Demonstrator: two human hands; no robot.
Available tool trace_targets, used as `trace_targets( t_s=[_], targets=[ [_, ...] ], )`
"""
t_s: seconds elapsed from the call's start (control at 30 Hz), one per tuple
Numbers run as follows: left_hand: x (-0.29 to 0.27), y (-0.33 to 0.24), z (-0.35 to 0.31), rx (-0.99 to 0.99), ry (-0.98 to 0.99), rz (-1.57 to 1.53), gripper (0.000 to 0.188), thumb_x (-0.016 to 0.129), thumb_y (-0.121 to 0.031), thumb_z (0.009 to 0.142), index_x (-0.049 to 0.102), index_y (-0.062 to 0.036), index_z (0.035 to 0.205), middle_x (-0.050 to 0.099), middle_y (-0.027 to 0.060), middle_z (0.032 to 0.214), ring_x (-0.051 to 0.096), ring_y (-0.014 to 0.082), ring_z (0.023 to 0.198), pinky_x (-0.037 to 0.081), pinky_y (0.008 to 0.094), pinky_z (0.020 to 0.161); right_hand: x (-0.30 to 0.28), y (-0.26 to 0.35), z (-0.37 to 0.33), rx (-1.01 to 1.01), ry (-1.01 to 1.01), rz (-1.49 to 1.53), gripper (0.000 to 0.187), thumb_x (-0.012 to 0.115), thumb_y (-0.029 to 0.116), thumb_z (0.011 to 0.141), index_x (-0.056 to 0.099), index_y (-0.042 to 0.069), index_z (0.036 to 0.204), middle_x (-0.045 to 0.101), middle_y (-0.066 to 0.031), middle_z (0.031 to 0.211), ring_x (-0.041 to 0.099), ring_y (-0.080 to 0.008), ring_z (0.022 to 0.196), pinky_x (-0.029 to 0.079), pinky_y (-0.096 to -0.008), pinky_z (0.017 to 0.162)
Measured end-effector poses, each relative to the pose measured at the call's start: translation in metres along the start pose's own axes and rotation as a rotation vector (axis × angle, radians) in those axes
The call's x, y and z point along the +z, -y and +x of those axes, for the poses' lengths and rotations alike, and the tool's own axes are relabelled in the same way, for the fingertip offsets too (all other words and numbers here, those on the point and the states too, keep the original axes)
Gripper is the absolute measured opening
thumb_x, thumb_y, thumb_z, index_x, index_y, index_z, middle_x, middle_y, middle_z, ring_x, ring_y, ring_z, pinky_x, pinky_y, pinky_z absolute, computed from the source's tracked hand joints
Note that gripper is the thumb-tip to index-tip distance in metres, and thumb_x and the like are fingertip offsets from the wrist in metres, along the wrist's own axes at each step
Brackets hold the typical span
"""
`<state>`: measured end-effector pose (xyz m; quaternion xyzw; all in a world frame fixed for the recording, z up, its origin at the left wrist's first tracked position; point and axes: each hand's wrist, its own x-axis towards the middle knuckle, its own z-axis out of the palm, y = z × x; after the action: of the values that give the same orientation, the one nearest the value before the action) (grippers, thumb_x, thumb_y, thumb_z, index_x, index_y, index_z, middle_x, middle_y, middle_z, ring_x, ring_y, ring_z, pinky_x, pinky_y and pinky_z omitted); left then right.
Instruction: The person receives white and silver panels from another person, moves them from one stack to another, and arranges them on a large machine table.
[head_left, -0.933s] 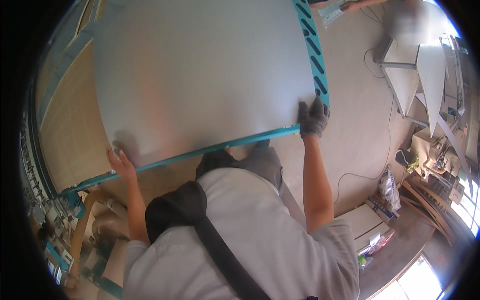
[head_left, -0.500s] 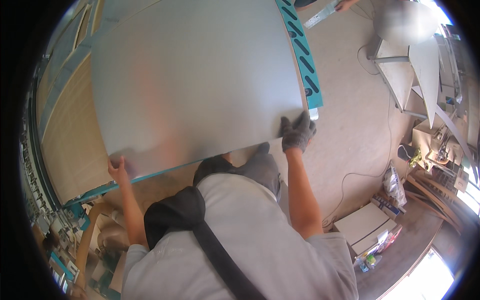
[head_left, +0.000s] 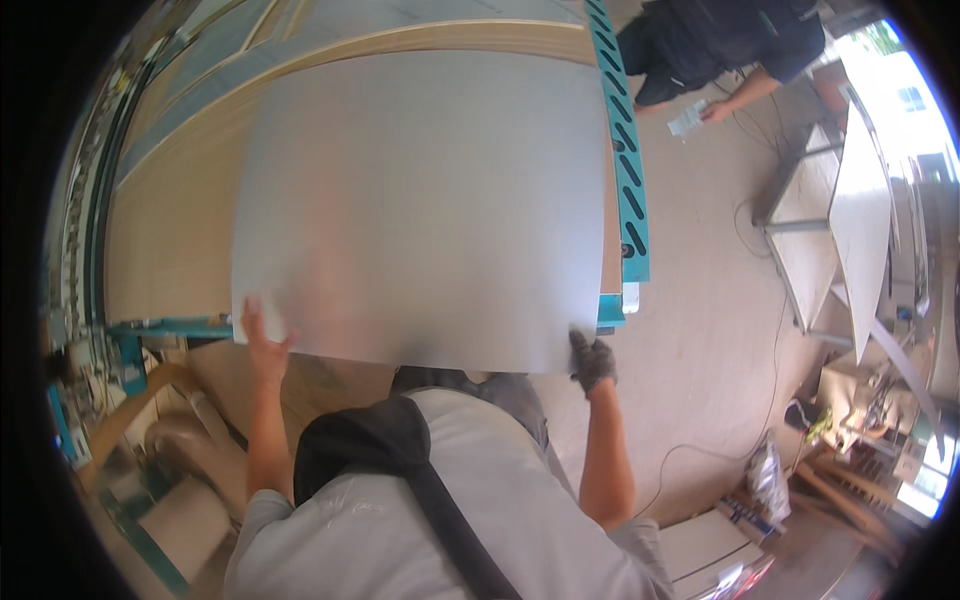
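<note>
A large, smooth, silvery-grey metal sheet (head_left: 430,210) lies flat over a wood-coloured tabletop (head_left: 165,250) with teal edging. Its near edge overhangs toward my body. At the sheet's near left corner, my bare left hand (head_left: 266,342) grips the edge, fingers on the upper face. My right hand (head_left: 594,362), in a dark grey glove, clasps the near right corner. The undersides of both grips are hidden by the sheet.
A teal slotted rail (head_left: 628,190) runs along the table's right side. Beyond it stands a co-worker (head_left: 730,40) holding a small pale metal piece (head_left: 688,120). White panels on a frame (head_left: 815,215) stand at right; a cable (head_left: 705,455) crosses the floor.
The sheet has come nearer my body, now overhanging the table's near edge, with both hands still on its corners. My view has shifted, and more of the co-worker shows.
</note>
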<state>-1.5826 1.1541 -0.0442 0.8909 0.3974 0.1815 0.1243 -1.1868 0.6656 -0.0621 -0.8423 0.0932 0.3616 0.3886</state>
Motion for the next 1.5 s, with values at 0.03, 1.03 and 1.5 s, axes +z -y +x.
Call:
trace_targets(
  t_s=[0.03, 1.03, 1.5],
  targets=[
    [-0.015, -0.035, -0.009, 0.113, 0.174, 0.047, 0.106, 0.087, -0.054, 0.067, 0.044, -0.0088, 0.152, 0.04, 0.0186, 0.158, 0.038, 0.041, 0.144, 0.029, 0.0534, 0.12, 0.004, -0.017, -0.006, 0.013, 0.021, 0.054, 0.06, 0.069, 0.057, 0.092, 0.071, -0.002, 0.105, 0.072, -0.0116, 0.08, 0.066, -0.022, 0.055, 0.053, -0.035, 0.048],
    [-0.335, -0.374, 0.236, 0.463, 0.027, 0.213, 0.072, 0.081, -0.025, 0.08, 0.051, -0.0069, 0.143, 0.055, 0.0153, 0.145, 0.05, 0.0347, 0.134, 0.035, 0.0469, 0.118, -0.249, 0.328, -0.009, -1.483, -0.261, 0.316, 0.063, 0.074, 0.029, 0.093, 0.05, -0.004, 0.141, 0.059, -0.0105, 0.135, 0.053, -0.0202, 0.123, 0.041, -0.0364, 0.108],
    [-0.137, -0.026, 0.552, -0.151, -0.849, -0.642, 0.106, 0.073, -0.068, 0.083, 0.038, 0.0044, 0.152, 0.046, 0.0237, 0.151, 0.045, 0.0348, 0.139, 0.036, 0.0456, 0.115, -0.228, 0.498, 0.096, -1.244, -0.456, 0.596, 0.06, 0.062, 0.047, 0.099, 0.054, 0.002, 0.137, 0.061, -0.0084, 0.122, 0.06, -0.0234, 0.109, 0.053, -0.0359, 0.087]
  ],
)
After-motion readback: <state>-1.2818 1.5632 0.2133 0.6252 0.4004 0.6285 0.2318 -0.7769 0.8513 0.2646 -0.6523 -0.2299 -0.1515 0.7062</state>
